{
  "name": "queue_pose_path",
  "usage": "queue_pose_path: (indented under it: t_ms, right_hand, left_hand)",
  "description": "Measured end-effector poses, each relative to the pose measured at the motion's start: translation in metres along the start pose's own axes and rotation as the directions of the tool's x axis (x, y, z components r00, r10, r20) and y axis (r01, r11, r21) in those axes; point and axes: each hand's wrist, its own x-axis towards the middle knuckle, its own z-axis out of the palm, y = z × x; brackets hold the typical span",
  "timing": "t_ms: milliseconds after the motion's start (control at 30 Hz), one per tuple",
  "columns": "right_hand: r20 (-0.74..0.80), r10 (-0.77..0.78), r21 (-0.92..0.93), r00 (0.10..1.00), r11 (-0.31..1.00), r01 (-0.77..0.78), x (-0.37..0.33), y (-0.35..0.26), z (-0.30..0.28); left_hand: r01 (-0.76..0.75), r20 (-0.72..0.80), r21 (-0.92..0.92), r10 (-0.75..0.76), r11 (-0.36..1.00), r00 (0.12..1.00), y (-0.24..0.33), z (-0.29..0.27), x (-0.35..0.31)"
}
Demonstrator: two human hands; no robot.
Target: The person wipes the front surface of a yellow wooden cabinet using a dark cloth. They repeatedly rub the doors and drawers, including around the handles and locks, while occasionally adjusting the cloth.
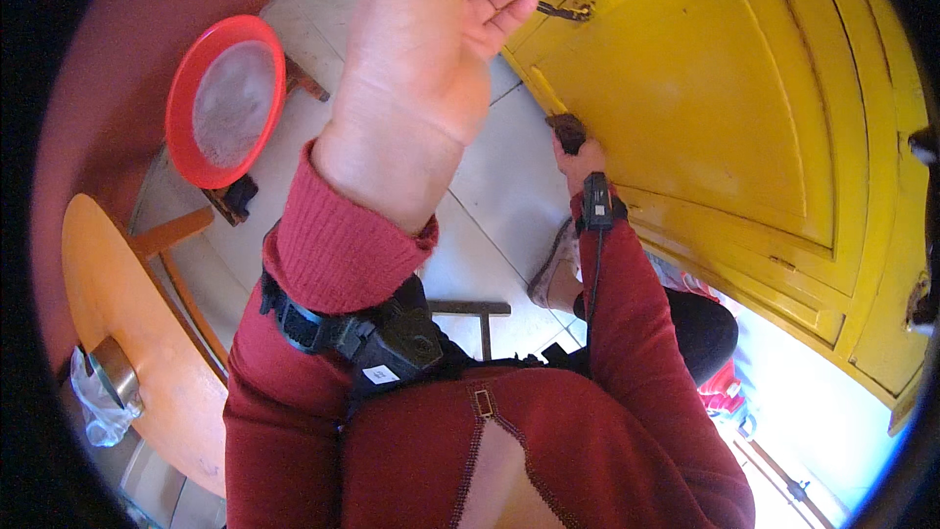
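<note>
My left hand [416, 69] is raised high, its palm turned up and its fingers loosely bent. No object shows in it, though the top edge cuts off part of the hand. Just right of its fingertips is the dark metal latch [568, 12] of a yellow cabinet door [685, 108]. Lower down, my right hand [581, 165] grips a dark brown cloth-like wad [566, 132] against the door's edge. The wad's exact kind is hard to make out.
On the left a red basin [179, 132] holds cloudy, sudsy water. Nearer stands an orange round-edged table [147, 323] with a metal cup [116, 372] and a clear plastic bag [96, 411]. Pale floor tiles [480, 225] and a small dark stool [470, 309] lie below me.
</note>
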Motion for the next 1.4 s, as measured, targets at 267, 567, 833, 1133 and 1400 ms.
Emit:
queue_pose_path:
  t_ms: [267, 567, 833, 1133, 1400]
  right_hand:
    - [-0.116, -0.163, 0.505, 0.98, 0.84, 0.199, 0.023, -0.103, -0.019]
    - [0.389, -0.801, -0.715, 0.455, 0.049, 0.697, 0.06, -0.123, -0.05]
    - [0.544, -0.582, -0.581, 0.605, 0.259, 0.772, 0.013, -0.071, -0.05]
    - [0.344, -0.531, 0.043, 0.774, 0.833, 0.552, -0.016, -0.092, -0.104]
    - [0.161, -0.489, 0.446, 0.857, 0.811, 0.379, -0.047, -0.11, -0.134]
  left_hand:
    - [-0.044, 0.011, -0.01, 0.044, 0.999, 0.999, 0.006, -0.004, -0.005]
    - [-0.078, 0.025, 0.0, 0.078, 0.997, 0.997, 0.014, -0.013, -0.007]
    - [-0.122, 0.074, 0.021, 0.12, 0.992, 0.99, 0.015, -0.017, -0.007]
    - [-0.153, -0.039, 0.016, 0.154, 0.988, 0.987, 0.025, -0.009, -0.014]
    - [-0.186, -0.07, -0.01, 0.185, 0.983, 0.98, 0.029, -0.013, -0.009]
